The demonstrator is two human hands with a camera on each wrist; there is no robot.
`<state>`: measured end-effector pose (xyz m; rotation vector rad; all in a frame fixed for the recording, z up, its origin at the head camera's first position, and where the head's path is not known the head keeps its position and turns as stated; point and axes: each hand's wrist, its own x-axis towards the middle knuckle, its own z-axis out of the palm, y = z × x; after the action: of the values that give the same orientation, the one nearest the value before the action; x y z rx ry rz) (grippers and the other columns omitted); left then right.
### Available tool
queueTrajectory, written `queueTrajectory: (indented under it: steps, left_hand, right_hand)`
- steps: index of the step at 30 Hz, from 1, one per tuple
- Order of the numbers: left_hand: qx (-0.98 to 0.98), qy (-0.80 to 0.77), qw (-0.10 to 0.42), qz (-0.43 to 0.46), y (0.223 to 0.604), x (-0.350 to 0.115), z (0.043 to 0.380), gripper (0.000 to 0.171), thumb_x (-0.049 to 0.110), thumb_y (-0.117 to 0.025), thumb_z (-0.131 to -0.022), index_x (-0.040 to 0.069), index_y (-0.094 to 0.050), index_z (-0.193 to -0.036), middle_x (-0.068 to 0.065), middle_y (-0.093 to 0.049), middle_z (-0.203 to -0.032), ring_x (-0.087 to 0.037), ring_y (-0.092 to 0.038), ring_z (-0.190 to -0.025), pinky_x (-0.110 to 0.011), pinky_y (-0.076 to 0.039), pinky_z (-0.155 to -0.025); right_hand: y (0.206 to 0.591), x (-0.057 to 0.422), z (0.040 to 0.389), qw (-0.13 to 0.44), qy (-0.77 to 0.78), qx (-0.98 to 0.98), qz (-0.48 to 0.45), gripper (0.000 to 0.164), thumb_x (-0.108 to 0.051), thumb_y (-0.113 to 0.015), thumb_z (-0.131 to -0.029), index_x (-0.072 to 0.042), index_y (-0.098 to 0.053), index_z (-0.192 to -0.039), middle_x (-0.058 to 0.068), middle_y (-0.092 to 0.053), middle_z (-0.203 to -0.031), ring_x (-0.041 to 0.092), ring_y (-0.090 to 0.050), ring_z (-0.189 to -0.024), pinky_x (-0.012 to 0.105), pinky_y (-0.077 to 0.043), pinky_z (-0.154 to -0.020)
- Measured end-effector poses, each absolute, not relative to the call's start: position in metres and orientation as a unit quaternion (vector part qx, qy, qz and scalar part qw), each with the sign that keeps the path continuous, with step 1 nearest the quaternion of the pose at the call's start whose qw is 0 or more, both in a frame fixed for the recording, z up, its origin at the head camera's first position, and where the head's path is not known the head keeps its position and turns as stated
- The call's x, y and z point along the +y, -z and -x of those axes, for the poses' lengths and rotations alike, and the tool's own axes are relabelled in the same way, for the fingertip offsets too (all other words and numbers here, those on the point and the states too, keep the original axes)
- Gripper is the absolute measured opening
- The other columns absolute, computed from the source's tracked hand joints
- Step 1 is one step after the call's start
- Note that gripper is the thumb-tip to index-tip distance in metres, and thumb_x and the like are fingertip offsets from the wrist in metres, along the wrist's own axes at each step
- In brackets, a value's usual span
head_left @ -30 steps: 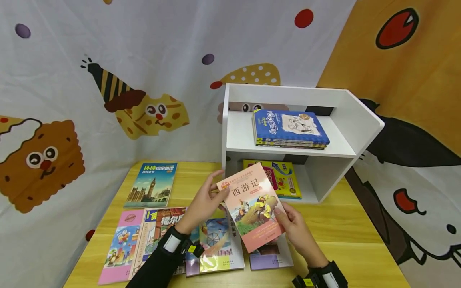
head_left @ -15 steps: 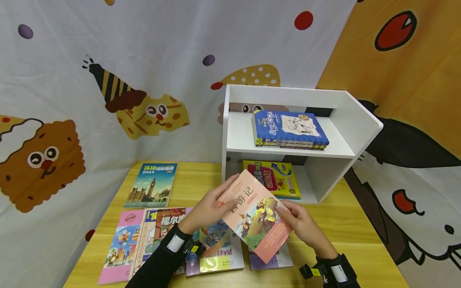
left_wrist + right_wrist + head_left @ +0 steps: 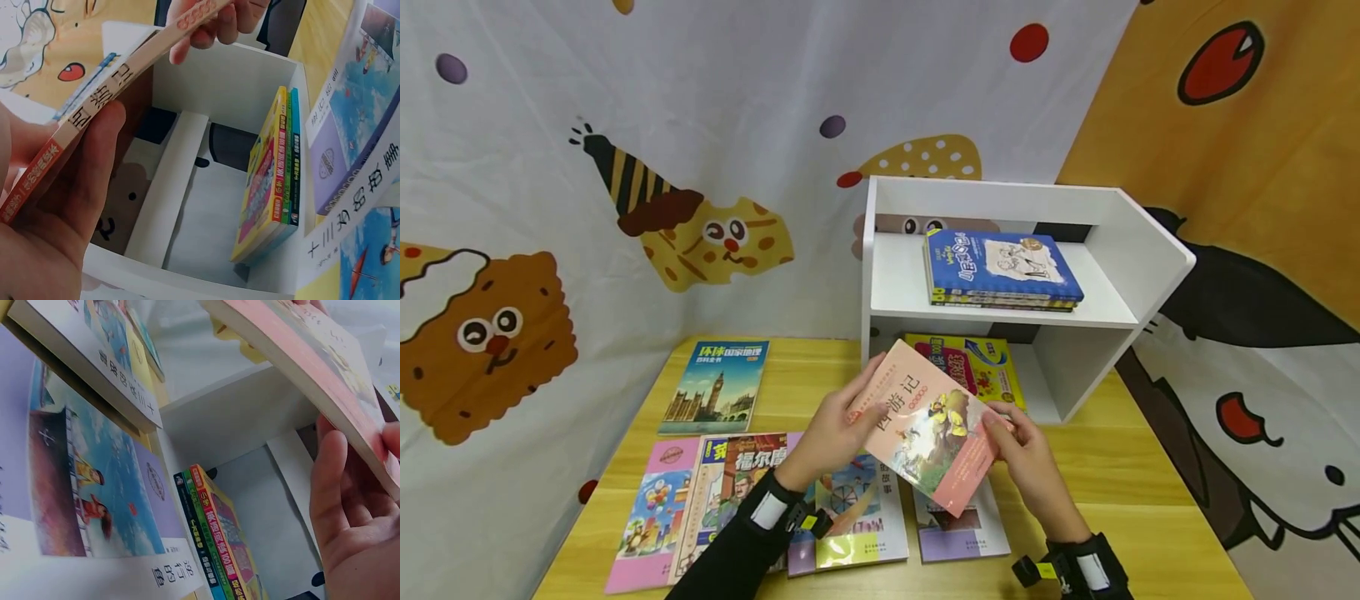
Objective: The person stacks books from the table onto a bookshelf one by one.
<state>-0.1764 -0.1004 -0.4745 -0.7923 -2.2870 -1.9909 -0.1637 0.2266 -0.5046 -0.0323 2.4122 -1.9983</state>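
Note:
Both hands hold up a pink paperback book (image 3: 925,425), its cover tilted toward the head camera. The left hand (image 3: 835,429) grips the upper left edge, thumb on the cover and fingers underneath. At the lower right edge the right hand (image 3: 1030,458) pinches the book between thumb and fingers. In the left wrist view the book's spine (image 3: 100,100) runs across, lying against the left palm. Below it in the head view lies a purple-and-white book (image 3: 962,533), partly covered by the held one.
A white two-tier shelf (image 3: 1097,350) bears stacked blue books (image 3: 1003,271) above and a yellow stack (image 3: 1000,375) below. Overlapping books, among them a pink one (image 3: 651,517) and a yellow-white one (image 3: 861,533), line the table's front left. A teal book (image 3: 715,387) lies behind them.
The held book has turned counterclockwise from its pose one second ago, after dipping lower and rising again. Both hands have kept their grip on it throughout.

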Motion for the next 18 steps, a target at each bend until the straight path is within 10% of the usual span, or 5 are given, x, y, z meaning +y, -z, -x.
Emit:
queueTrajectory:
  steps: [6,14,18]
  left_hand:
    - [-0.728,0.637,0.067,0.247,0.467,-0.099,0.173,0.074,0.022,-0.061,-0.115,0.035,-0.024,-0.177,-0.013,-0.055,-0.168,-0.031,-0.078,-0.123,-0.033,-0.068,-0.083]
    - [-0.678,0.701,0.108,0.194,0.46,-0.084,0.164,0.074,0.021,-0.058,-0.117,0.041,-0.019,-0.177,-0.007,-0.055,-0.169,-0.03,-0.081,-0.114,-0.038,-0.069,-0.083]
    - [-0.664,0.715,0.116,0.185,0.462,-0.069,0.159,0.075,0.02,-0.057,-0.117,0.033,-0.016,-0.179,-0.001,-0.044,-0.177,-0.026,-0.062,-0.148,-0.033,-0.062,-0.104]
  right_hand:
    - [0.505,0.226,0.156,-0.042,0.679,0.73,0.059,0.057,-0.024,-0.056,-0.118,-0.017,-0.033,-0.17,-0.006,-0.079,-0.114,0.015,-0.074,-0.076,0.035,-0.066,-0.067]
    - [0.499,0.216,0.141,-0.07,0.688,0.711,0.127,0.074,-0.012,-0.052,-0.118,-0.026,-0.014,-0.179,-0.005,-0.075,-0.131,0.016,-0.077,-0.087,0.034,-0.066,-0.069]
    - [0.501,0.206,0.135,-0.035,0.698,0.7,0.15,0.075,-0.017,-0.045,-0.121,-0.032,-0.002,-0.18,0.001,-0.08,-0.111,0.025,-0.078,-0.075,0.04,-0.066,-0.064]
